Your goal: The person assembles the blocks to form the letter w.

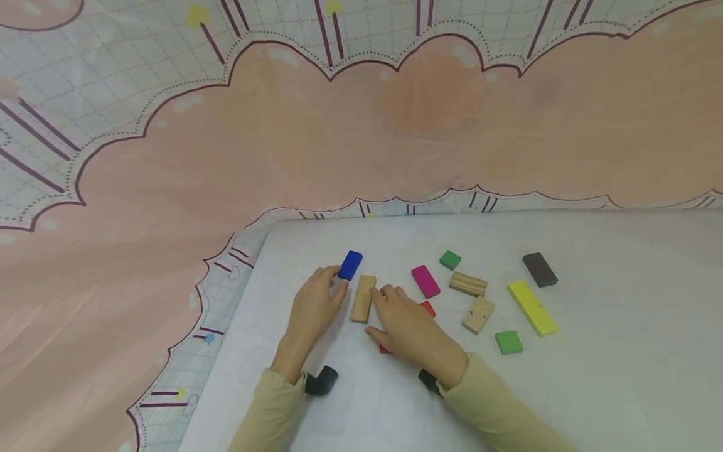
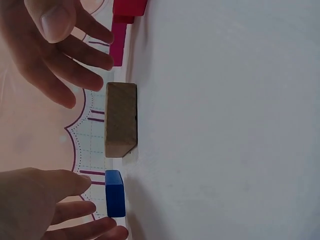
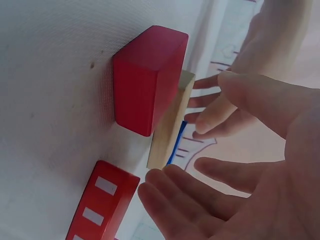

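My left hand (image 1: pixel 315 304) is beside the blue block (image 1: pixel 351 265), its fingertips at the block's left edge; whether they touch it I cannot tell. Just right of it lies a long plain wooden block (image 1: pixel 363 299). My right hand (image 1: pixel 405 323) hovers to the right of the wooden block, fingers loosely bent, with nothing held. Under and beside that hand are a dark red block (image 3: pixel 145 82) and a red block with white rectangles (image 3: pixel 103 200), both mostly covered in the head view. In the left wrist view the blue block (image 2: pixel 115 193) stands close to the left fingers.
Right of the hands lie a magenta block (image 1: pixel 425 281), a grooved wooden block (image 1: pixel 468 284), a wooden block with holes (image 1: pixel 478 315), green blocks (image 1: pixel 450 260), a yellow block (image 1: pixel 533 308) and a black block (image 1: pixel 540 269). A patterned curtain (image 1: pixel 395 138) hangs behind the white table (image 1: pixel 632 376).
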A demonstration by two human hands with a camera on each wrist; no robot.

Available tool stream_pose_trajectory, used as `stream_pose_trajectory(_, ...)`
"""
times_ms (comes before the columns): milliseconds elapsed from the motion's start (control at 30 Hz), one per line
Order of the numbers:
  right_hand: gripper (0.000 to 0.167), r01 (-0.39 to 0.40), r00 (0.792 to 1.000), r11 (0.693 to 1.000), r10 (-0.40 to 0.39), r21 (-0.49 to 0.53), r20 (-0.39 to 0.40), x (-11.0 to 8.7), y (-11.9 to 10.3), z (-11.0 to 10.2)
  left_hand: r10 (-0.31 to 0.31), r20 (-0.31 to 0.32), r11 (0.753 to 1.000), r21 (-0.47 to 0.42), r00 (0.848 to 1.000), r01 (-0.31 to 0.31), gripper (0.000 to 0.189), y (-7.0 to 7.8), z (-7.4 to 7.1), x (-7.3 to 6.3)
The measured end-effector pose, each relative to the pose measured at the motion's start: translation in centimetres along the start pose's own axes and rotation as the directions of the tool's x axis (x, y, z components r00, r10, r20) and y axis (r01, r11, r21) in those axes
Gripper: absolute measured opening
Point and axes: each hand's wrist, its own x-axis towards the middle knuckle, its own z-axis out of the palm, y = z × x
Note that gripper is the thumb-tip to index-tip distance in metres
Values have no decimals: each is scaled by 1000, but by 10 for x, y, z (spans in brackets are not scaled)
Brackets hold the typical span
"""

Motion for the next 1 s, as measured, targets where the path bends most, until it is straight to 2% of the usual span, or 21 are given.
stream_pose_trajectory(333, 65, 27, 999, 999, -26, -30, 32, 1, -1, 2, -35, 38, 999, -9, 999, 35, 40, 0, 1, 7)
stream_pose_trajectory(800, 66, -1, 998, 1000, 2, -25, 61, 8, 1, 6, -73, 88, 996, -41, 993, 77, 42, -4, 3, 18)
stream_pose_trajectory(1000, 65, -11, 998, 1000, 12, -15, 61, 10, 0, 5, -68, 92, 995, -70, 993, 75, 41, -4, 4, 22)
